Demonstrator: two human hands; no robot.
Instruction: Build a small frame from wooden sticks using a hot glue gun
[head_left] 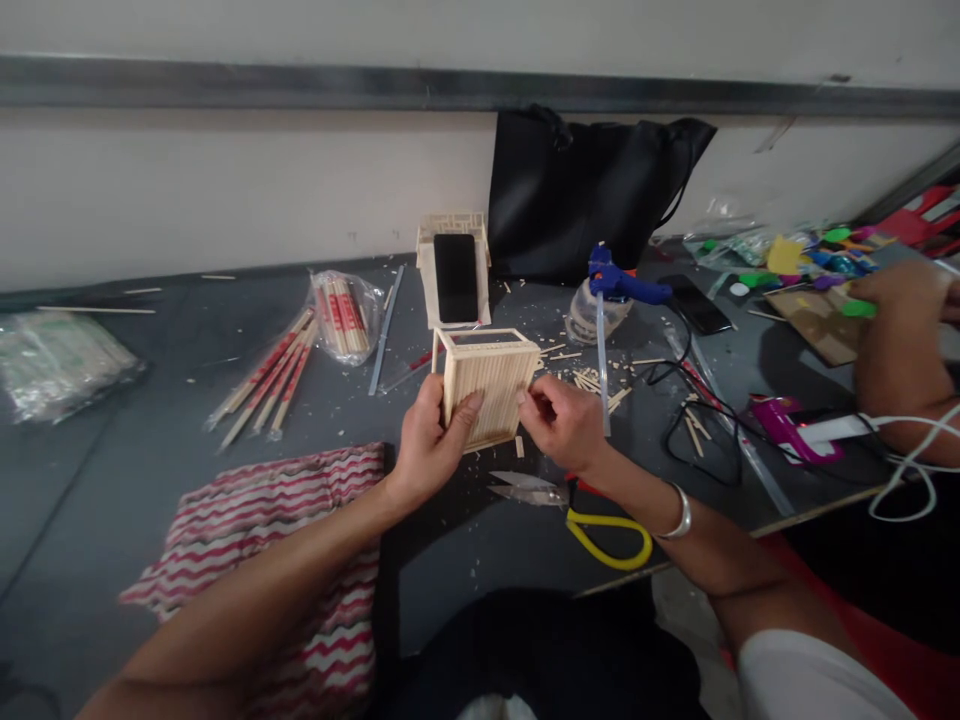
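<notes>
My left hand [435, 435] grips a small box made of thin wooden sticks [496, 395] by its left side, thumb across the slatted face. The box is tilted, with an open frame along its top. At its right edge my right hand [562, 420] is closed in a pinch; whatever is between the fingertips is hidden. Below the box lie scissors [531, 490] with yellow and red handles, blades pointing left. Cut stick pieces [592, 385] are scattered to the right. A blue glue gun [622, 280] with a clear glue stick rests on a round clear container [589, 318].
A phone [454, 278] leans on a stick-built stand before a black bag [585, 190]. Wrapped chopsticks [274, 380], packets and a zigzag-patterned cloth [300, 560] lie leftward. Cables, a power bank [795, 430] and another person's arm [900, 350] occupy the right.
</notes>
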